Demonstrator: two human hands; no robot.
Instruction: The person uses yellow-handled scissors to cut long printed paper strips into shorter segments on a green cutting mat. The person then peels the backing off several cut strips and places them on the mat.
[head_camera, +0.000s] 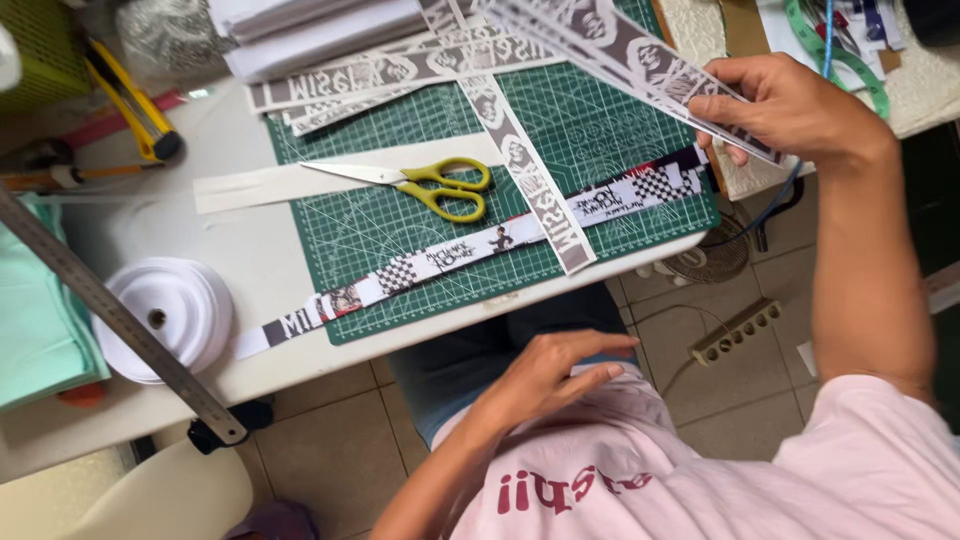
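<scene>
Right hand (790, 105), fingers pinched shut on grey printed paper strips (600, 40); left hand (545, 375) rests open and empty on lap. Several cut strips (530, 180) lie below-left of those fingers, beside yellow-handled scissors (430, 185).

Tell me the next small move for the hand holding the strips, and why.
Probably lower the strips onto the cutting mat. The right hand pinches them in the air above it, the left hand rests idle at the lap, and the scissors lie on the mat.
</scene>
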